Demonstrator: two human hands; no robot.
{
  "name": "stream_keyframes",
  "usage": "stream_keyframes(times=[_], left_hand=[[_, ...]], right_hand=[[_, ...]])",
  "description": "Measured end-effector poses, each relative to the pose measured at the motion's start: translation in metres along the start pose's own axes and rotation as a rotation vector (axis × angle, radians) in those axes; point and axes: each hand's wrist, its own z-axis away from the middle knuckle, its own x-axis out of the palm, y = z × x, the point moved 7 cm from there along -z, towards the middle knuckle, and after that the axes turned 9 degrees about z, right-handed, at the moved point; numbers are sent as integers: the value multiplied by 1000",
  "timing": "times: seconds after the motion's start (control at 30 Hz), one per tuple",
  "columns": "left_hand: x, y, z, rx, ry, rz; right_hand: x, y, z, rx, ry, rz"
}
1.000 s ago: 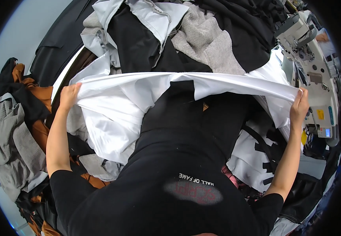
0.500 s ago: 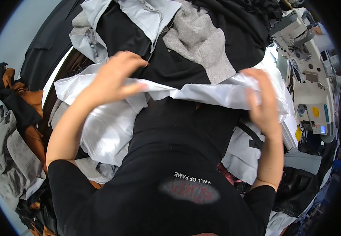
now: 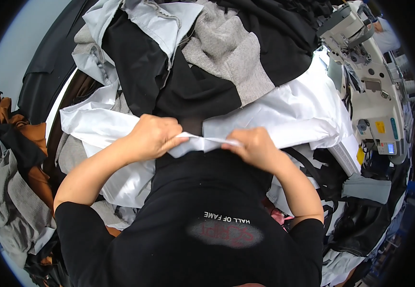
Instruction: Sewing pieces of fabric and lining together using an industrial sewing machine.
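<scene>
A shiny white piece of fabric (image 3: 293, 112) spreads across in front of me and hangs down on the left side. My left hand (image 3: 156, 136) is closed on its edge, thumb pressed against the fingers. On the same edge, a short way to the right, my right hand (image 3: 251, 149) pinches the cloth. Between the two hands runs a narrow, folded strip of the white edge, with a small notch or seam near its middle. Black cloth (image 3: 202, 91) and a grey knit piece (image 3: 231, 52) lie just beyond the white fabric.
A sewing machine (image 3: 372, 100) with a small lit panel stands at the right. Pale blue-grey cloth (image 3: 157, 21) tops the heap at the far side. Grey garments (image 3: 11, 177) and brown cloth (image 3: 37, 136) hang at the left. A folded grey piece (image 3: 366, 188) lies at the lower right.
My hands have come closer together and toward my body, and both now grip the white edge. Earlier they were spread wider, with the left fingers apart.
</scene>
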Motion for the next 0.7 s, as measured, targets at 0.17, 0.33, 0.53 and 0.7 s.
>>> stream_keyframes(times=[0.17,0.33,0.53,0.7], left_hand=[[15,-5,27,31,-133,23],[26,-14,25,-44,-119,222],[45,-14,18,-494,-282,837],[17,-16,31,-471,-227,609]], right_hand=[[-7,16,30,-25,-65,261],[-12,18,21,14,-82,208],[-2,18,6,-108,-39,-322],[86,-22,-8,48,-493,-935]])
